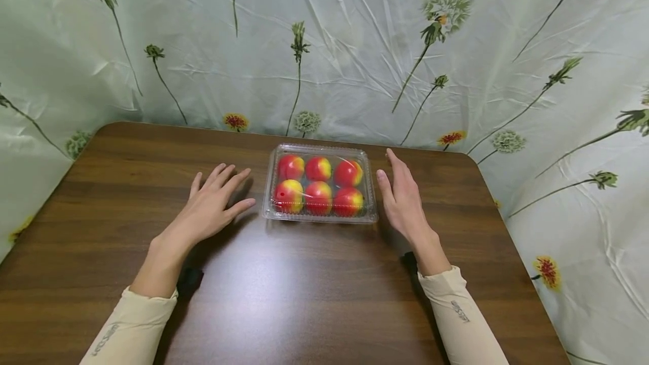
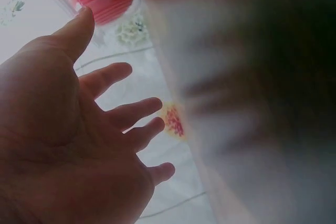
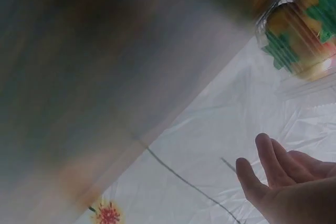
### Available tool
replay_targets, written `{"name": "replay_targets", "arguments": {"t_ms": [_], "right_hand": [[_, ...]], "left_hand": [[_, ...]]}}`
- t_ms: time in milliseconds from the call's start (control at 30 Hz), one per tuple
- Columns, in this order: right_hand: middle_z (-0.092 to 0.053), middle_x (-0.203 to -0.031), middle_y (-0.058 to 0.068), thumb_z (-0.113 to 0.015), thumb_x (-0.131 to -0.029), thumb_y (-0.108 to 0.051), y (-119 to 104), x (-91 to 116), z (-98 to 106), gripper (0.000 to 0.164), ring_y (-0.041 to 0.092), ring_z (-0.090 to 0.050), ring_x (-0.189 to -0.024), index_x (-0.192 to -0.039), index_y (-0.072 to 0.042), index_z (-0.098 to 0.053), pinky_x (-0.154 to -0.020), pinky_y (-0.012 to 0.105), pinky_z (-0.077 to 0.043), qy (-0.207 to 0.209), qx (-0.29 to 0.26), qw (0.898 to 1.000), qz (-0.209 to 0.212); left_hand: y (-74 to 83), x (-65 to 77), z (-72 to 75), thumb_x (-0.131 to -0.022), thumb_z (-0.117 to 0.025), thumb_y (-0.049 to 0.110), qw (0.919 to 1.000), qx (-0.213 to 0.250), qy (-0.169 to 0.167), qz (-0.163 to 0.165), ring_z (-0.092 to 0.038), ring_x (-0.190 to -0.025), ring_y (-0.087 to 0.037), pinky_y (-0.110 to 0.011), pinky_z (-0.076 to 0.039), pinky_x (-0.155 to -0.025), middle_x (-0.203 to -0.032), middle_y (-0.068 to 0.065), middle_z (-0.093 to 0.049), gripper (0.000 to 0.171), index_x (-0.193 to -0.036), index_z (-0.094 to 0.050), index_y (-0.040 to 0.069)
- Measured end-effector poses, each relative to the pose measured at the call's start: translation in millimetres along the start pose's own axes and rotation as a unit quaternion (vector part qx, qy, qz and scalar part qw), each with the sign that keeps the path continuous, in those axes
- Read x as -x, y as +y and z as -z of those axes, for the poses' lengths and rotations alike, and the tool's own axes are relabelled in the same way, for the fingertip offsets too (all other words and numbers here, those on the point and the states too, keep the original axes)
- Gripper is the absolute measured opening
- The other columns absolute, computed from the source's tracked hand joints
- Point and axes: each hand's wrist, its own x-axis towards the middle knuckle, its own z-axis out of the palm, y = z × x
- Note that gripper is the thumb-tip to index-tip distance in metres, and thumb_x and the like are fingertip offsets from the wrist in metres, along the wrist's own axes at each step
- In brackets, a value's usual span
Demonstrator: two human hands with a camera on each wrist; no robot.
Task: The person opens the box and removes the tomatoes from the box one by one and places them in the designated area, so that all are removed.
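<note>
Lying at 12 o'clock on a brown wood-grain surface [image 1: 294,292] with rounded far corners, a clear rectangular plastic box [image 1: 318,219] sits near the far edge. Inside it, six round red-and-yellow fruits [image 1: 318,197] stand in two rows of three; the right wrist view shows green pointed leaves [image 3: 278,48] on some of them.

At the box's 9 o'clock, the bare left hand [image 1: 214,206] hovers or rests, which I cannot tell, with its fingers extended and spread towards 1 o'clock and its thumb towards 2 o'clock, apart from the box. At the box's 3 o'clock, the bare right hand [image 1: 404,199] has its fingers stretched towards 11 o'clock, the thumb parted from them and just beside the box wall.

Cream sleeves [image 1: 134,323] with dark lettering cover both forearms, reaching in from 7 and 5 o'clock. Beyond the surface, from 9 o'clock round to 3, hangs a pale, creased cloth [image 1: 350,106] printed with dandelions and red-yellow flowers.
</note>
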Motion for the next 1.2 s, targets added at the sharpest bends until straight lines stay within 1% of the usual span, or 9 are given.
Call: {"name": "replay_targets", "arguments": {"t_ms": [100, 233, 333, 433, 600, 767, 900, 1067, 1200], "right_hand": [[-0.056, -0.147, 0.021, -0.047, -0.112, -0.034, -3, -2, -3, 0.056, 0.038, -0.053, -0.135, -0.160, -0.004, -0.040, -0.116, 0.058, -0.041, 0.016, -0.017, 1.000, 0.004], [-0.062, -0.135, 0.022, -0.051, -0.112, -0.029, -9, -5, -8, 0.051, 0.037, -0.059, -0.124, -0.156, -0.003, -0.045, -0.106, 0.056, -0.049, 0.027, -0.045, 0.999, 0.002], [-0.064, -0.130, 0.022, -0.052, -0.111, -0.026, -12, -6, -10, 0.049, 0.034, -0.062, -0.117, -0.153, 0.000, -0.048, -0.099, 0.054, -0.055, 0.025, -0.062, 0.998, -0.004], [-0.065, -0.126, 0.019, -0.052, -0.111, -0.026, -14, -5, -11, 0.047, 0.032, -0.064, -0.112, -0.151, 0.000, -0.051, -0.096, 0.052, -0.058, 0.020, -0.066, 0.998, -0.009], [-0.066, -0.124, 0.017, -0.053, -0.111, -0.027, -14, -3, -10, 0.046, 0.030, -0.064, -0.109, -0.150, -0.003, -0.054, -0.095, 0.050, -0.059, 0.011, -0.066, 0.998, -0.014], [-0.067, -0.122, 0.016, -0.053, -0.111, -0.029, -14, -3, -9, 0.044, 0.029, -0.065, -0.107, -0.148, -0.004, -0.057, -0.094, 0.048, -0.059, 0.009, -0.065, 0.998, -0.015], [-0.067, -0.123, 0.016, -0.053, -0.111, -0.029, -13, -2, -10, 0.043, 0.029, -0.065, -0.107, -0.146, -0.004, -0.058, -0.094, 0.048, -0.059, 0.008, -0.064, 0.998, -0.013], [-0.067, -0.124, 0.016, -0.053, -0.111, -0.030, -13, 0, -10, 0.043, 0.030, -0.065, -0.108, -0.145, -0.004, -0.059, -0.095, 0.049, -0.058, 0.006, -0.066, 0.998, -0.020], [-0.067, -0.123, 0.016, -0.054, -0.111, -0.029, -13, 0, -10, 0.042, 0.030, -0.065, -0.107, -0.144, -0.003, -0.059, -0.093, 0.049, -0.058, 0.005, -0.066, 0.998, -0.022]], "left_hand": [[5.0, -5.9, -2.8, -0.105, -0.063, 0.045, 1.0000, 0.003, 0.002, -0.004, -0.016, -0.159, -0.048, -0.080, -0.002, -0.120, -0.166, -0.028, -0.031, 0.069, -0.161, -0.041, 0.013], [10.5, -14.0, -7.7, -0.105, -0.064, 0.040, 0.9999, 0.008, 0.000, -0.011, -0.017, -0.159, -0.048, -0.080, -0.003, -0.121, -0.166, -0.028, -0.032, 0.067, -0.161, -0.041, 0.012], [13.0, -17.7, -10.5, -0.104, -0.065, 0.036, 0.9998, 0.013, -0.006, -0.012, -0.017, -0.159, -0.047, -0.079, -0.002, -0.121, -0.166, -0.029, -0.032, 0.066, -0.161, -0.041, 0.011], [13.4, -18.8, -11.8, -0.105, -0.065, 0.035, 0.9998, 0.016, -0.008, -0.010, -0.017, -0.159, -0.047, -0.079, -0.003, -0.122, -0.166, -0.029, -0.032, 0.066, -0.161, -0.041, 0.010], [11.7, -19.5, -12.7, -0.106, -0.061, 0.039, 0.9996, 0.022, -0.011, -0.011, -0.018, -0.159, -0.048, -0.077, -0.003, -0.123, -0.165, -0.030, -0.033, 0.065, -0.161, -0.041, 0.010], [8.7, -19.4, -13.4, -0.106, -0.061, 0.039, 0.9991, 0.037, -0.015, -0.016, -0.020, -0.158, -0.048, -0.070, -0.007, -0.127, -0.164, -0.031, -0.035, 0.065, -0.160, -0.042, 0.006], [7.3, -18.5, -13.4, -0.107, -0.061, 0.037, 0.9988, 0.046, -0.003, -0.018, -0.025, -0.156, -0.049, -0.065, -0.013, -0.129, -0.162, -0.032, -0.038, 0.063, -0.156, -0.046, 0.002], [7.9, -19.0, -16.1, -0.110, -0.055, 0.037, 0.9974, 0.070, 0.012, -0.009, -0.031, -0.155, -0.045, -0.064, -0.024, -0.126, -0.161, -0.028, -0.041, 0.057, -0.154, -0.050, 0.001], [8.1, -19.5, -19.1, -0.111, -0.053, 0.036, 0.9961, 0.086, 0.020, -0.005, -0.033, -0.155, -0.043, -0.063, -0.026, -0.126, -0.160, -0.026, -0.044, 0.054, -0.152, -0.052, 0.001]]}}
